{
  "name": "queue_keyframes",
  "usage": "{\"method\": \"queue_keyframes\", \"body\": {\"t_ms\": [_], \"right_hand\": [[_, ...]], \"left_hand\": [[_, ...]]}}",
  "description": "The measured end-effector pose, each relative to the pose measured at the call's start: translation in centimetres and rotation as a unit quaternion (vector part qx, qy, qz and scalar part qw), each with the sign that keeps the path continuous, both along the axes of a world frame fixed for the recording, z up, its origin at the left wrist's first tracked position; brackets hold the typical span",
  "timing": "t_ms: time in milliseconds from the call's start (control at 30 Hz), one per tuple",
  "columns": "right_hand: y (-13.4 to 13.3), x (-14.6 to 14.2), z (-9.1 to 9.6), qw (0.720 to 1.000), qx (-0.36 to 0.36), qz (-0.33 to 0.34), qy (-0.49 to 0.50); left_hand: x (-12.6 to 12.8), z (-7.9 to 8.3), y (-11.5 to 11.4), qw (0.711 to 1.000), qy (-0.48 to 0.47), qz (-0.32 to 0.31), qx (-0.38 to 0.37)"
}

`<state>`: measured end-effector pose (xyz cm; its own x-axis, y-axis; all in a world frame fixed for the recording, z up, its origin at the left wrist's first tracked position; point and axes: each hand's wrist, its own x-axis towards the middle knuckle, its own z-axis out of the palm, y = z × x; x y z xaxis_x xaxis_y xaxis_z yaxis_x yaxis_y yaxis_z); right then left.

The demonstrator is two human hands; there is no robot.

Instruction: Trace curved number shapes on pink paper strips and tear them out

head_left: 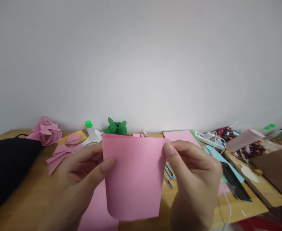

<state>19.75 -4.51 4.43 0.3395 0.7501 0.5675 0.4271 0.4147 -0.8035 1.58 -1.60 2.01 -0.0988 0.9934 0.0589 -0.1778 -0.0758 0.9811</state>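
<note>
A sheet of pink paper [133,176], folded over at the bottom, is held up in front of me above a wooden table [35,189]. My left hand [83,173] pinches its left edge, thumb on the front. On the right edge my right hand [191,170] grips it the same way, thumb on the front and fingers behind. Both hands are closed on the sheet. Another pink sheet [95,211] lies flat on the table under it.
Pink paper bows [61,152] and a pink paper flower [46,130] lie at the left, by a black bag [6,166]. A glue bottle with a green cap [91,131], a green paper shape [116,127], scissors [168,171], a power strip [207,136] and clutter stand behind and right.
</note>
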Motion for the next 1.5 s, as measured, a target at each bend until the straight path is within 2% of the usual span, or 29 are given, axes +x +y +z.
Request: {"method": "queue_keyframes", "body": {"t_ms": [67, 133, 333, 600, 800, 1067, 1333, 1500], "right_hand": [[0.0, 0.0, 0.0, 1.000, 0.006, -0.002, -0.006], [0.1, 0.0, 0.0, 1.000, 0.014, -0.007, -0.011], [0.0, 0.0, -0.3, 1.000, 0.017, -0.020, -0.016], [0.1, 0.0, -0.6, 0.999, 0.028, -0.024, -0.031], [0.3, 0.4, -1.0, 0.999, 0.016, -0.028, -0.036], [0.5, 0.2, -1.6, 0.999, 0.011, -0.034, -0.006], [0.6, 0.0, -2.0, 0.999, 0.020, -0.041, 0.028], [0.9, 0.1, -2.2, 0.999, 0.027, -0.023, 0.018]], "left_hand": [[0.1, 0.2, 0.1, 0.999, -0.031, 0.025, -0.017], [0.3, 0.5, 0.0, 0.998, -0.048, 0.022, -0.024], [0.3, 0.5, 0.2, 0.998, -0.033, 0.044, 0.000], [-0.1, 0.1, 0.4, 0.999, -0.007, 0.039, 0.034], [-0.3, -0.1, 1.1, 0.995, -0.080, -0.013, 0.052], [-1.0, -1.5, 1.9, 0.997, -0.050, 0.043, 0.043], [-0.4, -0.3, 1.7, 0.998, -0.043, 0.011, 0.048], [-0.2, -0.7, 2.1, 0.992, -0.085, 0.018, 0.088]]}}
